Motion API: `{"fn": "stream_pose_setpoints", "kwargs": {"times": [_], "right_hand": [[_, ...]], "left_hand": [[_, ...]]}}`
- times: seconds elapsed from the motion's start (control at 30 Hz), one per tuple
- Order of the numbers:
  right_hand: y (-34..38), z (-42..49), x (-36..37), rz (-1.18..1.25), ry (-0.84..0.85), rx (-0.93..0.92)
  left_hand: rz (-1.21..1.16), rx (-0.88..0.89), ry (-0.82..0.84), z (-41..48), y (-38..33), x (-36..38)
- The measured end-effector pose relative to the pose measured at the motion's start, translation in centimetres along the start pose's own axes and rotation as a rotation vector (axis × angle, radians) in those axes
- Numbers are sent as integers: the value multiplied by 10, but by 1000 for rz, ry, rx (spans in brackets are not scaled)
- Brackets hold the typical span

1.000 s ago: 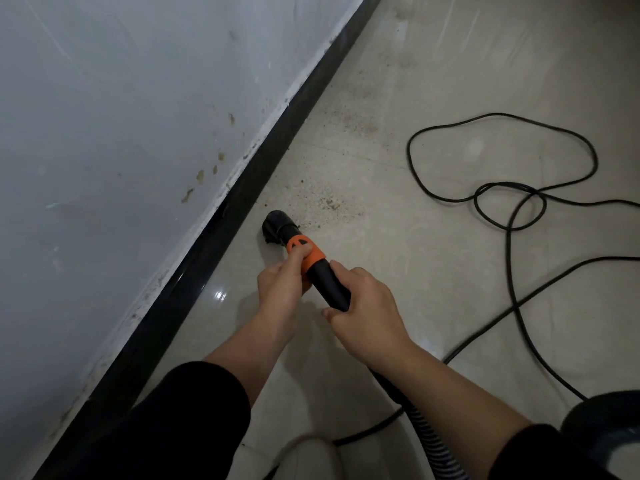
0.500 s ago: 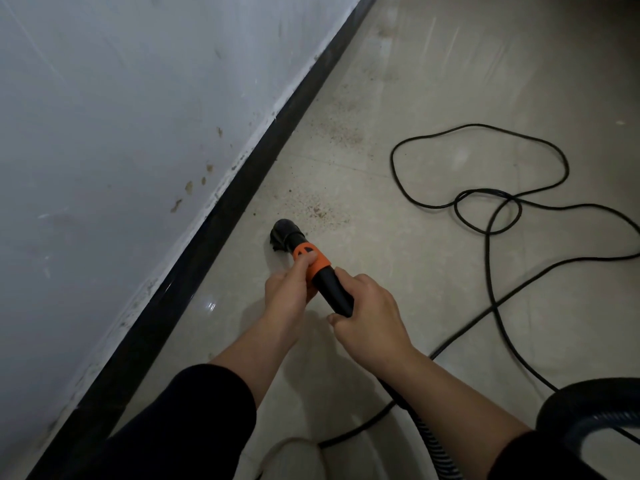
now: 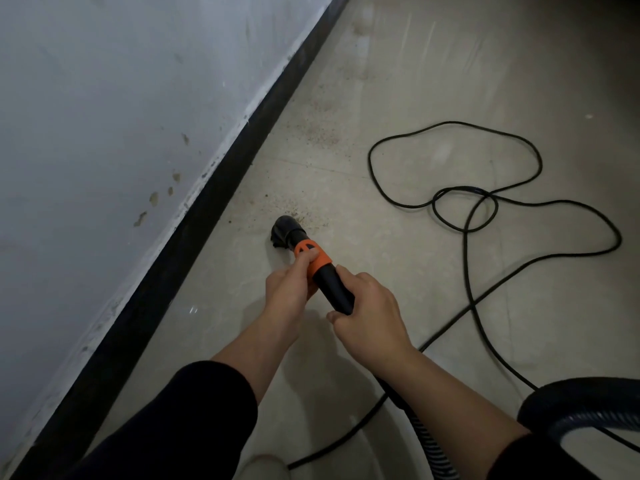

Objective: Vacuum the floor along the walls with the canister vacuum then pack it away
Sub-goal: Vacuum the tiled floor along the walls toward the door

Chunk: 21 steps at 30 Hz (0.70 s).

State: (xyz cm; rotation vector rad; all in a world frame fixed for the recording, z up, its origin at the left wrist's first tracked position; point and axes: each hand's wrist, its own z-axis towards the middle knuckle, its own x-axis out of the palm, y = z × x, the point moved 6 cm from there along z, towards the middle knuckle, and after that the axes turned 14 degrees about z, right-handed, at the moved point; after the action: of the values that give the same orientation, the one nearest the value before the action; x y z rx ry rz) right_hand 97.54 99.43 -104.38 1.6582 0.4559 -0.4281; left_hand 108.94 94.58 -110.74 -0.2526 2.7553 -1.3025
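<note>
I hold a black vacuum wand (image 3: 334, 285) with an orange collar, its round black nozzle (image 3: 285, 232) down on the beige tiled floor (image 3: 398, 81) close to the black skirting (image 3: 207, 202). My left hand (image 3: 289, 282) grips the wand at the orange collar. My right hand (image 3: 367, 306) grips the black tube just behind it. Brown dirt specks (image 3: 301, 211) lie right in front of the nozzle. A ribbed hose (image 3: 429, 441) runs back from the wand under my right forearm.
A black power cord (image 3: 464, 209) lies in loose loops on the floor to the right. A thick black hose loop (image 3: 585, 400) shows at the bottom right. The pale wall (image 3: 121, 98) with small stains fills the left. More dirt (image 3: 322, 133) lies further along the skirting.
The nozzle has slid forward along the floor, away from the skirting and up to the dirt patch. Both hands keep their grip on the wand.
</note>
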Motion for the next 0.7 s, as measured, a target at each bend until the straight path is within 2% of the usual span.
{"fn": "stream_pose_setpoints", "kwargs": {"times": [0.7], "right_hand": [[-32, 3, -54, 31, -129, 64]], "left_hand": [[78, 20, 119, 2, -4, 74]]}}
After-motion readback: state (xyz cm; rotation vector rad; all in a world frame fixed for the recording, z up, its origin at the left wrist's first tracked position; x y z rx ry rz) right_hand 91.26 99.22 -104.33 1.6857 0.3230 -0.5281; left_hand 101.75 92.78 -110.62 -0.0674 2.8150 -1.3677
